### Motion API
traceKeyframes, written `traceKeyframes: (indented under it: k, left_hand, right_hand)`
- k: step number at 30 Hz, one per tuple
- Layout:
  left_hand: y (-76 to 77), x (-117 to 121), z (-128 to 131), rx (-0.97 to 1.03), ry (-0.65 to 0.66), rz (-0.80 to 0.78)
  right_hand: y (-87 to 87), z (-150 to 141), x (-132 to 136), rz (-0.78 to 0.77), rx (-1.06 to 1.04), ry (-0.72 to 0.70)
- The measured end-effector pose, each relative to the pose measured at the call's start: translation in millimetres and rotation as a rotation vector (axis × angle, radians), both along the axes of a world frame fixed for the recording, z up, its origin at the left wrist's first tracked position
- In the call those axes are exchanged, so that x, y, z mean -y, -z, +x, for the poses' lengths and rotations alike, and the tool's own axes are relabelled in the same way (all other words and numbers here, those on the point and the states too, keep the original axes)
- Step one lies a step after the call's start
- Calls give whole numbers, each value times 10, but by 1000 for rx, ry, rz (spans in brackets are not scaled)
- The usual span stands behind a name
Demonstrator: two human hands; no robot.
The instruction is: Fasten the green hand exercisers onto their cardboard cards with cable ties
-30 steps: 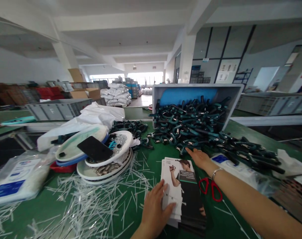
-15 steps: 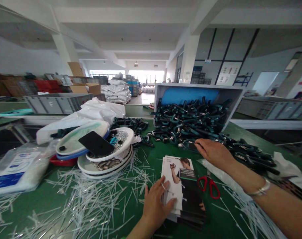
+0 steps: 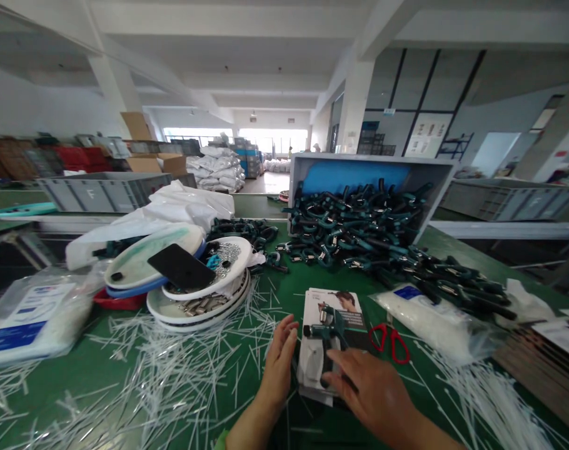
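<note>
A pair of teal-and-black pliers lies over a stack of printed cards on the green table. My right hand has its thumb and fingers closed on the near handles of these pliers. To the left of the stack, my left hand is held on edge with its fingers stretched out, holding nothing. Red-handled scissors rest just right of the cards. Many similar pliers spill from a tipped grey crate beyond the stack.
Loose white cable ties cover the table's left side, and more lie at right. Stacked plates hold metal parts, with a black phone on top. Plastic bags and brown cards sit at right.
My right hand has come back from the pile with pliers and brought them onto the cards. My left hand has lifted off the stack to its left side.
</note>
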State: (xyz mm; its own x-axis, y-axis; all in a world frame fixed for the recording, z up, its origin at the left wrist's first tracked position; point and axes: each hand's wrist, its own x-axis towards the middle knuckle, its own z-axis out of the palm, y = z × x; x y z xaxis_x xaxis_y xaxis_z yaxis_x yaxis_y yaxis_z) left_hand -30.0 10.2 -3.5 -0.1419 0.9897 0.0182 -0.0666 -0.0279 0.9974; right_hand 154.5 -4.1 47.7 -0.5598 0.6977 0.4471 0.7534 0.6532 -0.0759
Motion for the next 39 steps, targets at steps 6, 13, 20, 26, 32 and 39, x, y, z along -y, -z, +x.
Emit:
traceKeyframes:
  k: [6, 13, 20, 26, 32, 39]
  left_hand:
    - [-254, -355, -3, -597, 2, 154]
    - [-515, -831, 511, -1049, 188, 127]
    - [-415, -765, 483, -1030, 247, 227]
    - [-286, -608, 367, -983, 227, 326]
    - [-219, -616, 386, -976, 220, 345]
    - [-226, -600, 383, -967, 207, 366]
  right_hand:
    - [-140, 331, -219, -159, -4, 153]
    - [3, 91, -393, -195, 224, 148]
    - [325, 180, -578, -305, -353, 138]
    - [381, 72, -596, -456, -643, 196]
    - [361, 52, -628, -627, -659, 273]
    - [314, 42, -635, -676, -683, 283]
